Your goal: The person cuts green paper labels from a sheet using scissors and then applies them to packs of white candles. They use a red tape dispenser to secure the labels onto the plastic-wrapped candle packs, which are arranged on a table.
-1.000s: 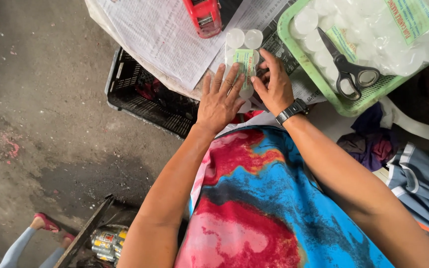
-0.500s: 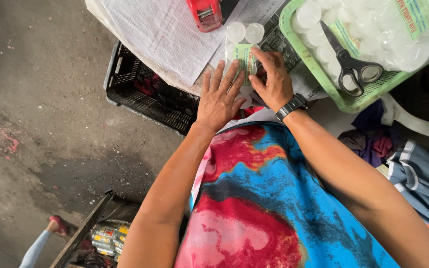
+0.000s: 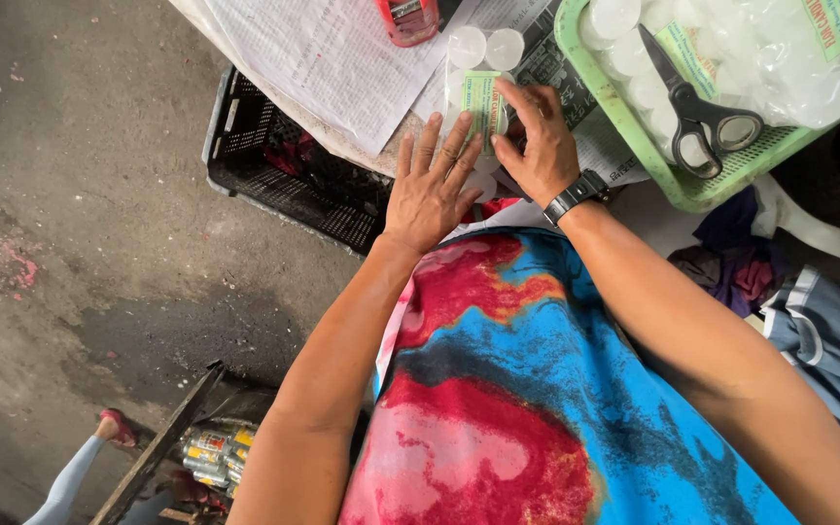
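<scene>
The left hand [image 3: 430,190] lies flat, fingers spread, pinning the clear packet of white discs [image 3: 478,102] at the bench's near edge; the right hand [image 3: 537,146] pinches its green label, steadying it; scissors [image 3: 697,112] rest in the green tray [image 3: 624,126].

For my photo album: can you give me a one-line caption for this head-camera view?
Left hand and right hand press a clear pack of white round candles with a green label on a paper-covered table, scissors nearby.

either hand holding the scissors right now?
No. The scissors lie untouched in the green tray, while the left hand and right hand press on a clear packet of white discs.
</scene>
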